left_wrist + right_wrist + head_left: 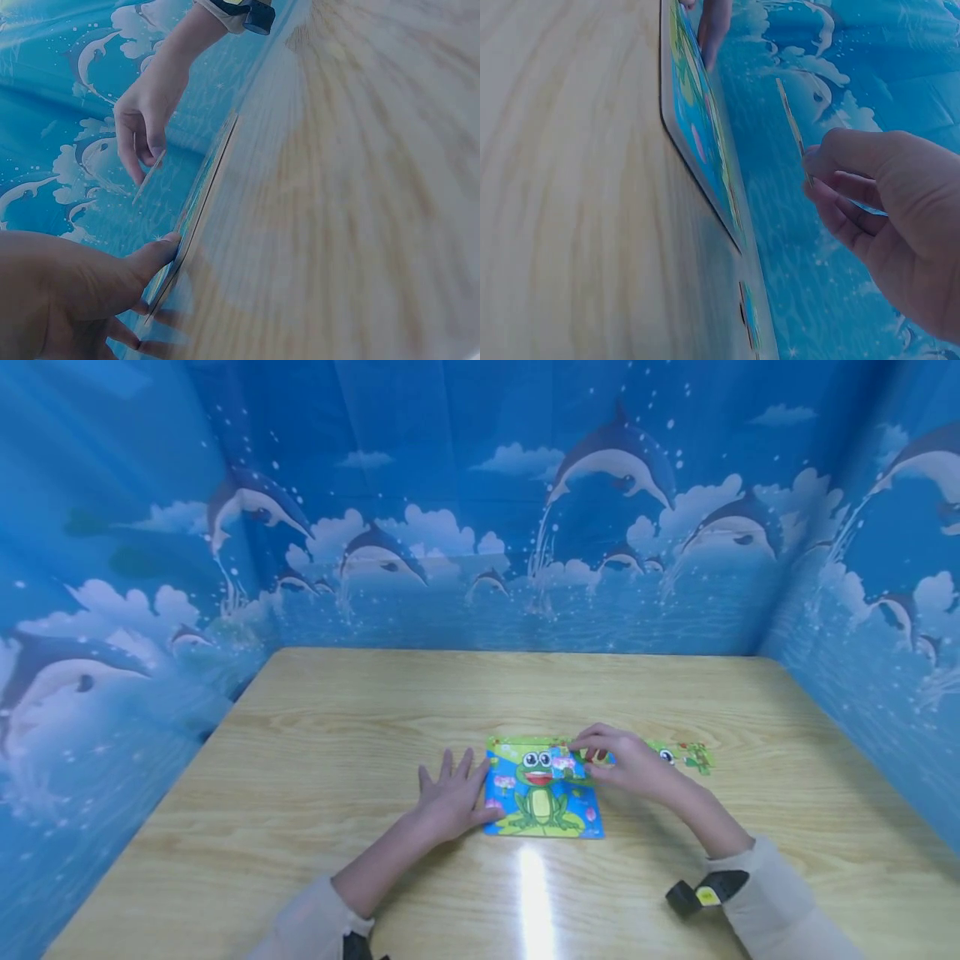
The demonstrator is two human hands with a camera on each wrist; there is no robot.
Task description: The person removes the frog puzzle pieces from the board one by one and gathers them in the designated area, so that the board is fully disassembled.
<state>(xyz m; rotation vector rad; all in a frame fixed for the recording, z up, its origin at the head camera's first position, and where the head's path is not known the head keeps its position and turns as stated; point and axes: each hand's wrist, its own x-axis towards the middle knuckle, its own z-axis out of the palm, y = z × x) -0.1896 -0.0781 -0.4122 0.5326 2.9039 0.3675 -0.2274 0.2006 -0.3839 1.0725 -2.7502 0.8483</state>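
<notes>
A frog jigsaw puzzle board (540,818) lies flat on the table, showing a green frog on blue. My right hand (630,764) pinches a puzzle piece (564,763) between thumb and fingers over the board's upper right part. Both wrist views show that piece (791,116) tilted and raised clear of the board. My left hand (450,802) has its fingers spread at the board's left side. Its thumb (161,253) rests on the board's edge. Part of the board's upper right is hidden behind the right hand and the piece.
Several loose puzzle pieces (697,757) lie on the wooden table (337,718) right of the board, partly behind the right hand. A blue curtain with dolphins (420,527) surrounds the table's back and sides.
</notes>
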